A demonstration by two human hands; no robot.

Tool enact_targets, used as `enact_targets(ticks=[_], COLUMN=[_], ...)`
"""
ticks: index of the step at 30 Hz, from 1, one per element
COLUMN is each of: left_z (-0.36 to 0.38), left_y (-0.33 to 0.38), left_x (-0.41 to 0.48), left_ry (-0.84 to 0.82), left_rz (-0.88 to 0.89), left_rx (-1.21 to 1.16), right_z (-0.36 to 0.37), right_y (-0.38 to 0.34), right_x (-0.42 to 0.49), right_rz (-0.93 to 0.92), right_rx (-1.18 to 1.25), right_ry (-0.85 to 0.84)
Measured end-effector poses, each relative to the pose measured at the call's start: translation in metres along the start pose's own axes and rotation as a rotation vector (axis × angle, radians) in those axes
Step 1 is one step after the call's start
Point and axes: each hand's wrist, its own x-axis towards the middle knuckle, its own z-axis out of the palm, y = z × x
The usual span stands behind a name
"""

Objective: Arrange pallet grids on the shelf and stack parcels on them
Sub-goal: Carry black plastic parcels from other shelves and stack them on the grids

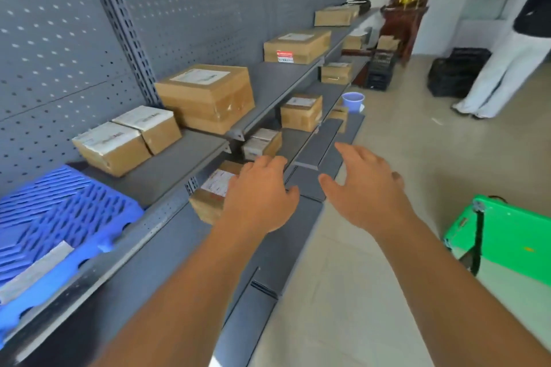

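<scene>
Both my hands empty, fingers spread: left hand [258,193] hovers over the labelled parcel [212,193] on the lower shelf [167,250], nearer than right hand [365,187]. Parcel's long axis looks along-shelf, unsure. Blue pallet grid [56,217] sits up-left of parcel.

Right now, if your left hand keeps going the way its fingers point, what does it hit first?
Most likely the cardboard parcel with the white label on the lower shelf: the left hand, open, points forward and down at it. Depth is unclear, so it may pass just above.
</scene>
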Motion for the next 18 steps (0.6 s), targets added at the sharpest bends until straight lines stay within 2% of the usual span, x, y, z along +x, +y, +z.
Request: enact_targets(ticks=[10,18], left_z=[0.066,0.085], left_y=[0.058,0.099], left_x=[0.148,0.281], left_ry=[-0.093,-0.101], left_rz=[0.17,0.369], left_rx=[-0.072,-0.126], right_z=[0.017,0.012], right_y=[0.088,0.117], right_x=[0.11,0.215], right_rz=[0.217,0.394], right_rx=[-0.118,-0.152], right_ry=[-0.048,0.053])
